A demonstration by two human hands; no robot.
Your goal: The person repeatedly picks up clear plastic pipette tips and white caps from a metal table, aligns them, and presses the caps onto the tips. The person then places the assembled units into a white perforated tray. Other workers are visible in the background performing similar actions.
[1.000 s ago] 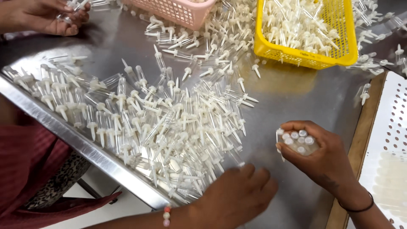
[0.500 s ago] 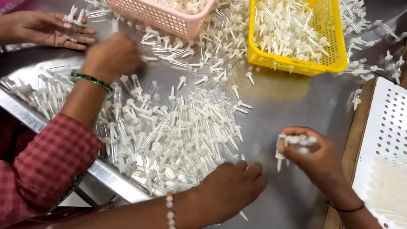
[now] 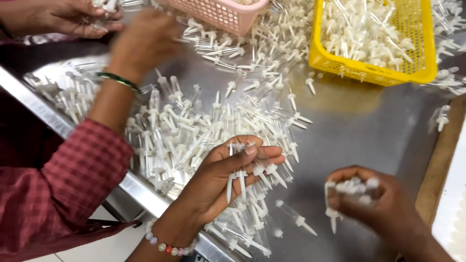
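A big heap of small white plastic pump parts with clear tubes (image 3: 194, 126) covers the steel table (image 3: 359, 131). My left hand (image 3: 228, 174), palm up above the heap's near edge, pinches a few of these parts between thumb and fingers, stems hanging down. My right hand (image 3: 374, 201) is closed around a bunch of the same white parts, caps up, over bare steel to the right. A beaded bracelet sits on my left wrist.
A co-worker's arm in a red checked sleeve (image 3: 73, 174) with a green bangle reaches across the heap from the left. Another person's hand (image 3: 63, 19) works at top left. A pink basket (image 3: 218, 12) and a yellow basket (image 3: 374, 39) stand at the back. A white perforated tray (image 3: 451, 194) lies far right.
My left hand has lifted off the heap and turned palm up with a few parts in it. The co-worker's arm has reached farther toward the pink basket. My right hand has shifted slightly.
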